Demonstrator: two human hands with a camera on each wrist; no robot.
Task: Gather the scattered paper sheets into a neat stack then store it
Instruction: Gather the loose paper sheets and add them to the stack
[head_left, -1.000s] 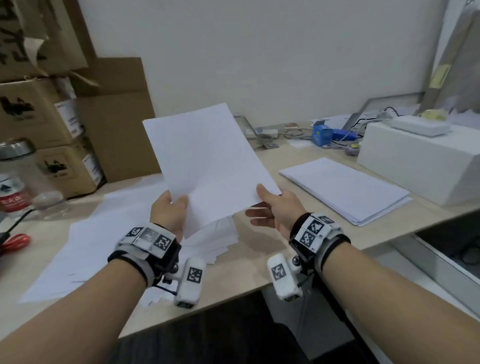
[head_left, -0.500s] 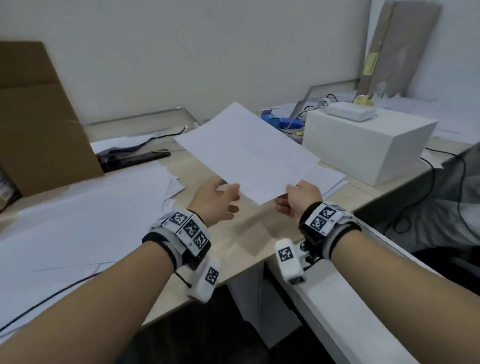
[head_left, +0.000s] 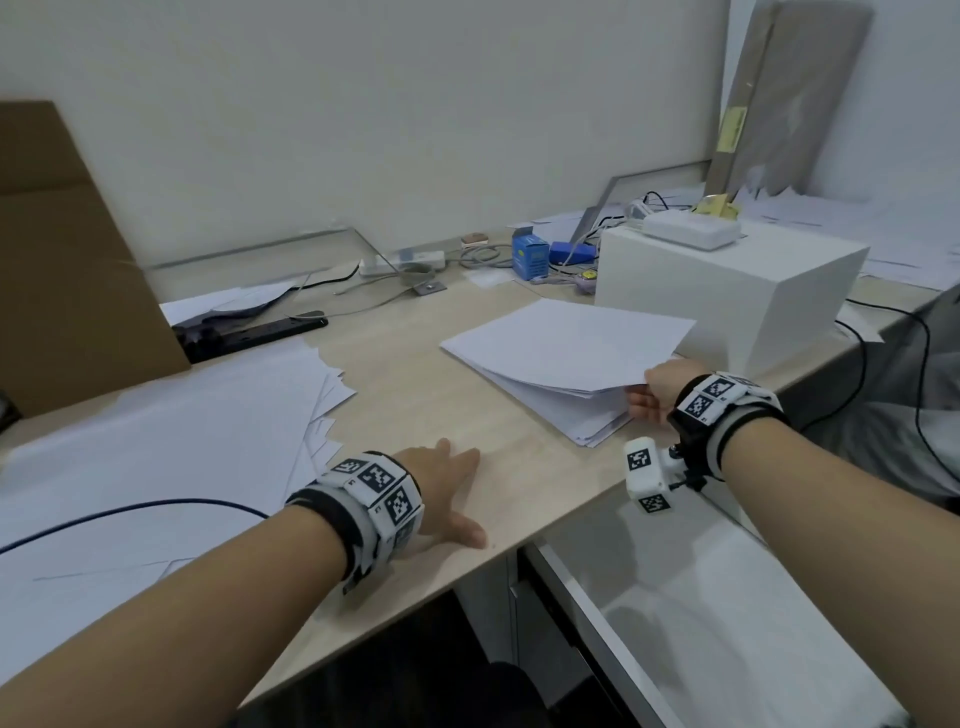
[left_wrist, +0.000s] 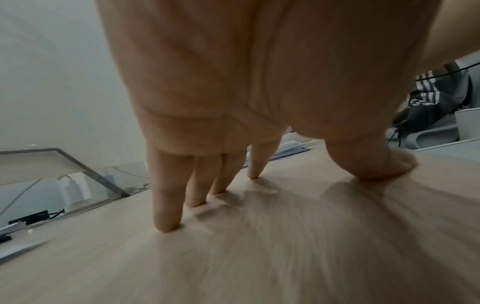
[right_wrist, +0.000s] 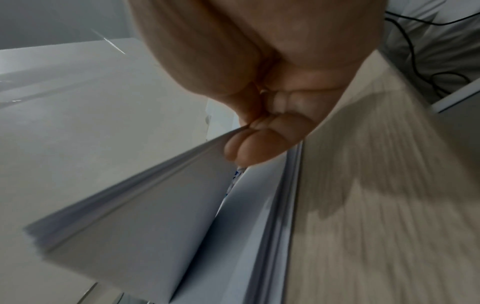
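Plain office corner, evenly lit

A pale wood worktop (head_left: 426, 395) meets a bare white wall (head_left: 363, 119); cardboard (head_left: 62, 249) leans far left of the grip, a white box (head_left: 727, 291) just beyond it.

A neat stack (head_left: 545, 384) of white sheets lies on the desk (head_left: 441, 405) beside a white box (head_left: 727, 291). The top sheets (head_left: 576, 343) are lifted at their near right corner. More loose sheets (head_left: 156, 431) lie spread and overlapping at the left.

no legible text, labels or numbers
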